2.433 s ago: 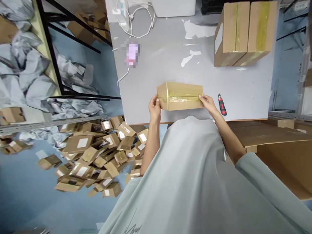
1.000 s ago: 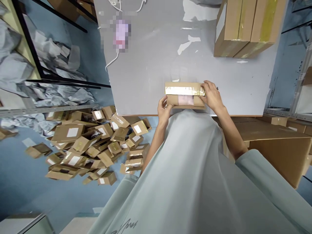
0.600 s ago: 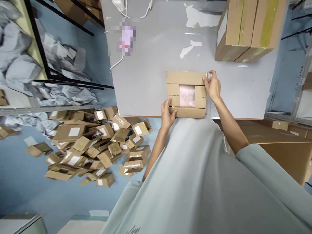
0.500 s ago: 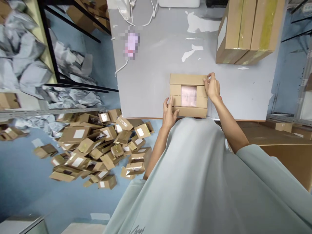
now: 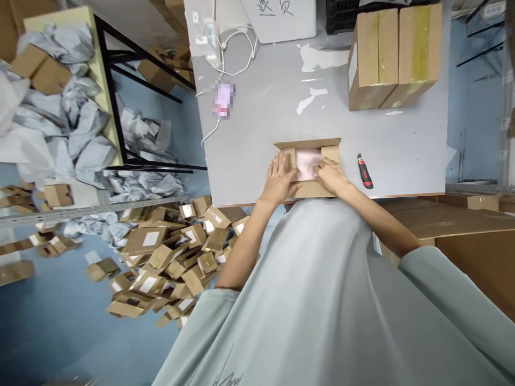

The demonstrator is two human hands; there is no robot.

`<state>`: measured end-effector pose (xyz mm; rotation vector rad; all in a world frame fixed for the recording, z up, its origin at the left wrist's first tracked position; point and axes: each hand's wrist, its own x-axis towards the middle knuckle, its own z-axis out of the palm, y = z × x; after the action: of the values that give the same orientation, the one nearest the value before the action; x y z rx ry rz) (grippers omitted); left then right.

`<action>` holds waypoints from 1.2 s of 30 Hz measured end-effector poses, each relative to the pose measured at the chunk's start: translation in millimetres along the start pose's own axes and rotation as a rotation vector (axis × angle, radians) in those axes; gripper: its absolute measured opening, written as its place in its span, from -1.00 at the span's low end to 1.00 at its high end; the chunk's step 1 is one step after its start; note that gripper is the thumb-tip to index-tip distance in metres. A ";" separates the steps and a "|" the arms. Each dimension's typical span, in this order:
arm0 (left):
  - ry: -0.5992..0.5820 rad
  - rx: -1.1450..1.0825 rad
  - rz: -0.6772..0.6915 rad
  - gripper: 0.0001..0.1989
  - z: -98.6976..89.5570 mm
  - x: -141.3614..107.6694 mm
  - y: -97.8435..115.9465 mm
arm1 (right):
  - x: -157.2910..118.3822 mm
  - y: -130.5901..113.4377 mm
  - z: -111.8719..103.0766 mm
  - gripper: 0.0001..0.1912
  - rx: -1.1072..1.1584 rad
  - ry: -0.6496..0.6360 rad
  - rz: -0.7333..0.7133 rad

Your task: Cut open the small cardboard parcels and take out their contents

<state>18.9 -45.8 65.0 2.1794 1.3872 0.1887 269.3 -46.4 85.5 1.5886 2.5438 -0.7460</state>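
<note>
A small cardboard box (image 5: 316, 190) lies at the front edge of the table, its far flap (image 5: 308, 143) standing up. Through the gap between the flaps shows something flat and pink (image 5: 306, 160), whose kind I cannot make out. My left hand (image 5: 279, 179) rests on the box's left side, fingers spread. Over the right side, my right hand (image 5: 332, 176) has its fingers curled at the inner edge of the short flap, beside the pink thing. A red and black utility knife (image 5: 365, 172) lies to the right, apart from both hands.
Two taped cartons (image 5: 392, 59) stand at the table's back right. A white power strip (image 5: 210, 43) with cables and a blurred purple object (image 5: 224, 100) are at the left. Many boxes (image 5: 169, 252) are heaped on the floor; grey plastic parcels (image 5: 80, 102) fill a side table.
The far flap has lifted from lying flat. My right hand has moved from the far right corner in to the box's opening; my left hand has shifted onto the flaps. The knife now shows.
</note>
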 end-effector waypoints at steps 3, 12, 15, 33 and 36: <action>0.057 -0.009 -0.036 -0.36 -14.3 -21.9 -6.9 | -29.6 8.8 -1.5 -0.59 0.009 0.094 0.000; 0.191 -0.051 -0.246 -0.04 -6.8 -55.1 -27.2 | -95.7 48.4 14.9 -0.32 0.086 0.275 0.245; 0.208 -0.084 -0.269 -0.08 4.2 -47.4 -21.7 | -95.7 54.5 26.9 -0.29 0.125 0.310 0.274; 0.293 -0.111 -0.374 -0.58 24.3 6.7 36.0 | -84.9 32.2 28.0 -0.31 0.127 0.337 0.284; 0.307 -0.107 -0.370 -0.51 29.5 14.0 27.1 | -83.3 30.6 29.8 -0.32 0.134 0.346 0.285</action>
<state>58.5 -53.1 51.8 1.8208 1.8752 0.4608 328.5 -117.5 72.0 2.2400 2.4333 -0.6715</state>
